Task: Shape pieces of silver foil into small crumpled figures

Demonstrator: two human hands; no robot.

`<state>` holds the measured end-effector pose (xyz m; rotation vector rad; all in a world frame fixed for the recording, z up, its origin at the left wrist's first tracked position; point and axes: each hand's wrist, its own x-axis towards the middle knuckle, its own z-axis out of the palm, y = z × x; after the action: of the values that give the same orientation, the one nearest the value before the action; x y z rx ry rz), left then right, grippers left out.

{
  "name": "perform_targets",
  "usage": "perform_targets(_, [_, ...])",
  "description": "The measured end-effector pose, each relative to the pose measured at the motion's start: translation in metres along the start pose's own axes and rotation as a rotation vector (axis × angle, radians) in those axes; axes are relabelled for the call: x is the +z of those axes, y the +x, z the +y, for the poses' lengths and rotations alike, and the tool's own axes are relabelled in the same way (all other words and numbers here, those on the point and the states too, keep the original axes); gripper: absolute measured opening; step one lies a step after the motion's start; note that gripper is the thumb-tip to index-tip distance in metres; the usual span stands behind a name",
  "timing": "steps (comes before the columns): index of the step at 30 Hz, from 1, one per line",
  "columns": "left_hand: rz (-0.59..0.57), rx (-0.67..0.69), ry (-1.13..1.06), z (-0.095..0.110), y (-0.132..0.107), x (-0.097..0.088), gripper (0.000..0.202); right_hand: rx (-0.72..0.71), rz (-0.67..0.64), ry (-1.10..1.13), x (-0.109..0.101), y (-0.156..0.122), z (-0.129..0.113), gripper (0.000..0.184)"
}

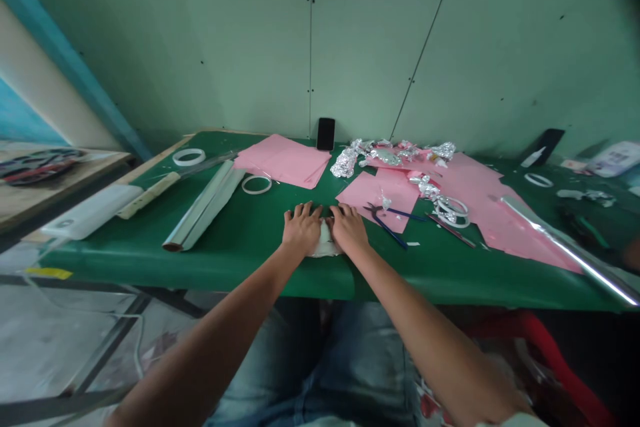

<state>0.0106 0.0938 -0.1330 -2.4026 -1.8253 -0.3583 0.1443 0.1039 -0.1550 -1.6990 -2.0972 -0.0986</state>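
Note:
My left hand (301, 230) and my right hand (349, 228) lie side by side near the front edge of the green table (240, 240). Both press down on a small whitish piece (325, 244) that shows between them; I cannot tell what it is. The fingers of both hands are stretched forward and lie flat. Just right of my right hand lie a pink sheet (373, 192) and blue-handled scissors (387, 224).
A foil roll (205, 206) and a white tape ring (257, 184) lie to the left, a stack of pink paper (285, 159) behind. Crumpled foil (345, 162), a black phone (325, 133), more pink paper (490, 204) and a second foil roll (565, 247) lie to the right.

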Motion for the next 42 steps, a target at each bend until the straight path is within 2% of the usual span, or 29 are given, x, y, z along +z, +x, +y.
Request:
perform_targets(15, [0.01, 0.018, -0.019, -0.002, 0.002, 0.006, 0.045, -0.009, 0.004, 0.035, 0.003, 0.001, 0.005, 0.032])
perform_targets(21, [-0.027, 0.147, -0.004, -0.029, 0.01, 0.004, 0.044, -0.095, -0.022, 0.054, -0.004, 0.005, 0.02, 0.032])
perform_targets(25, [0.02, 0.142, -0.046, -0.038, 0.01, 0.006, 0.043, -0.097, 0.019, 0.083, -0.004, 0.003, 0.022, 0.031])
perform_targets(28, [0.036, 0.113, -0.11, -0.036, 0.01, 0.007, 0.041, -0.075, 0.049, 0.196, -0.002, 0.004, 0.022, 0.028])
perform_targets(31, [0.054, 0.07, -0.166, -0.034, 0.011, 0.004, 0.039, 0.004, 0.095, 0.42, -0.002, 0.007, 0.026, 0.028])
perform_targets(36, [0.051, 0.033, -0.257, -0.035, 0.012, -0.006, 0.032, 0.148, 0.176, 0.819, -0.008, 0.007, 0.032, 0.041])
perform_targets(39, [0.055, 0.044, -0.322, -0.038, 0.012, -0.008, 0.027, 0.241, 0.128, 0.913, -0.013, 0.004, 0.03, 0.039])
perform_targets(42, [0.105, 0.014, -0.505, -0.042, 0.012, -0.007, 0.028, 0.261, 0.141, 0.932, -0.016, 0.001, 0.029, 0.038])
